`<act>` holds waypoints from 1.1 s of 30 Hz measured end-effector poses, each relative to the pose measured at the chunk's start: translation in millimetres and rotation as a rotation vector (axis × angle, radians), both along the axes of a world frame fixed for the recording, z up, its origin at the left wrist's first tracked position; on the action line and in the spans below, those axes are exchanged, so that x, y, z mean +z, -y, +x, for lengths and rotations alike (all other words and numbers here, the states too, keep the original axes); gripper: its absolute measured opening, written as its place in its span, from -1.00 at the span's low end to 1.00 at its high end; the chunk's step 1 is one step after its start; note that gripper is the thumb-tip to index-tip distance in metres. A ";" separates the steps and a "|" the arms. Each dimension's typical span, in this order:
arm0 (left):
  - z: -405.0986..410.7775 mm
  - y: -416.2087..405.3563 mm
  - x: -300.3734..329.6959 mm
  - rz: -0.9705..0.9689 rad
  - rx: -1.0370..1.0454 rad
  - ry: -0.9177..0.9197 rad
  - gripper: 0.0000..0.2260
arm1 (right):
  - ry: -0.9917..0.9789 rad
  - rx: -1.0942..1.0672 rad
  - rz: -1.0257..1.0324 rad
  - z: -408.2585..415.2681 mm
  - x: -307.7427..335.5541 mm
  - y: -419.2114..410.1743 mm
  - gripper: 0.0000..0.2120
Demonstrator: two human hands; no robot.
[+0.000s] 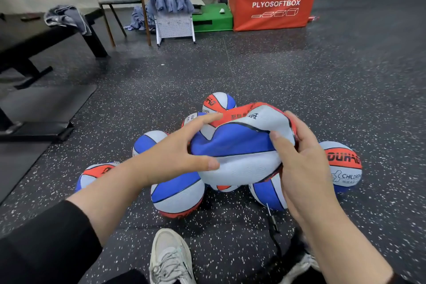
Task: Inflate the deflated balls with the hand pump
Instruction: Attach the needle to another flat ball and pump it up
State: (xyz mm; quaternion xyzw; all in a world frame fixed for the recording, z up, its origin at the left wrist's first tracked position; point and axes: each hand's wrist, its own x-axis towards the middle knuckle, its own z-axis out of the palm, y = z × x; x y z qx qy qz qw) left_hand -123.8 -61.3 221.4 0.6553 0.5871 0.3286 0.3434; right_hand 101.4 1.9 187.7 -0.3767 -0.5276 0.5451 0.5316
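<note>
A crumpled, deflated red, white and blue ball (242,145) is held up over the floor between both hands. My left hand (170,154) grips its left side, thumb on the white panel and fingers stretched over the top. My right hand (302,163) grips its right edge, thumb pressed into the fold. Several round balls of the same colours lie on the floor below: one at the front (177,193), one at the right (345,166), one at the far middle (219,101). The pump's needle and black hose (273,221) lie near my right wrist; the pump body is hidden.
My pale sneaker (168,258) rests on the speckled black rubber floor (322,71). A black bench (34,37) and mat stand at the left. A white pegboard stand (170,0), a green block (212,18) and an orange soft box (272,4) line the back.
</note>
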 end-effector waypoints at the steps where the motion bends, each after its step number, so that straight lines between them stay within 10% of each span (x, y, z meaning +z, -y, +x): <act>1: 3.9 -0.1 0.1 0.011 0.048 0.014 -0.22 | 0.006 -0.010 0.024 -1.0 3.5 1.9 -0.59; 6: 14.6 -2.3 6.1 -0.037 0.106 0.003 -0.17 | 0.014 0.000 0.039 -3.4 9.9 6.1 -0.54; 13: 28.3 0.9 4.1 -0.002 0.134 0.142 -0.74 | 0.092 -0.051 0.069 -0.8 13.8 2.6 -0.50; 33: 35.8 6.0 -1.0 -0.163 0.304 0.590 -0.65 | -0.003 0.019 0.090 2.6 16.9 -1.3 -0.54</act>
